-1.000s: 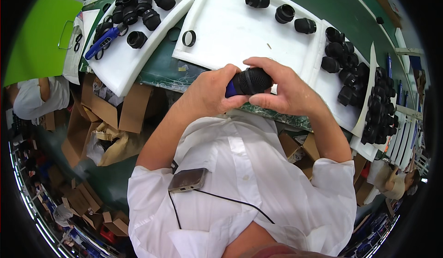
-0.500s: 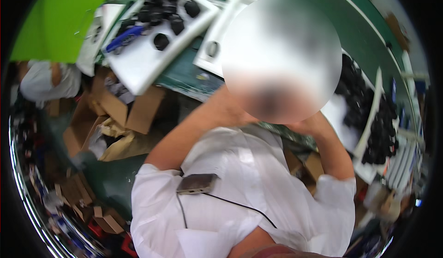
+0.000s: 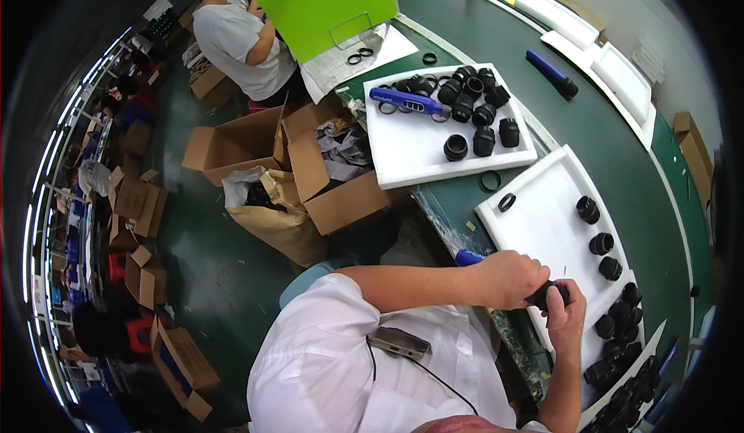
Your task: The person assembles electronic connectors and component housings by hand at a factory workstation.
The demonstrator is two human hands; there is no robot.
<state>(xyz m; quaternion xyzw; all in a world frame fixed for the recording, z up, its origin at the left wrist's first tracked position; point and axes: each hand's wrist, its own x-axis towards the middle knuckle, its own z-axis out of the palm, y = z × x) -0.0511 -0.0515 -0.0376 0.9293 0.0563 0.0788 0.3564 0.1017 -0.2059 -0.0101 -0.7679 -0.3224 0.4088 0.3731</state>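
My left hand (image 3: 518, 278) is closed in a fist against one end of a black cylindrical part (image 3: 542, 295). From the other side my right hand (image 3: 566, 314) grips the same part, thumb and fingers wrapped round it. Both hands meet over the near edge of a white foam tray (image 3: 523, 224). Several black ribbed cylinders (image 3: 601, 244) stand and lie in that tray, with a black ring (image 3: 506, 202) near its far left corner. A blue rounded end (image 3: 468, 258) pokes out beyond my left wrist; whether it is held or lying there is hidden.
A second foam tray (image 3: 411, 171) holds more black cylinders and a blue handheld power tool (image 3: 407, 101). Another blue tool (image 3: 552, 75) lies on the green table (image 3: 496, 37). Open cardboard boxes (image 3: 341, 212) stand left of the table, near another person (image 3: 248, 45) beside a green panel (image 3: 325, 6).
The view has swung left, so trays and hands now appear farther right. The blur over my hands has gone, and the other person shows more fully.
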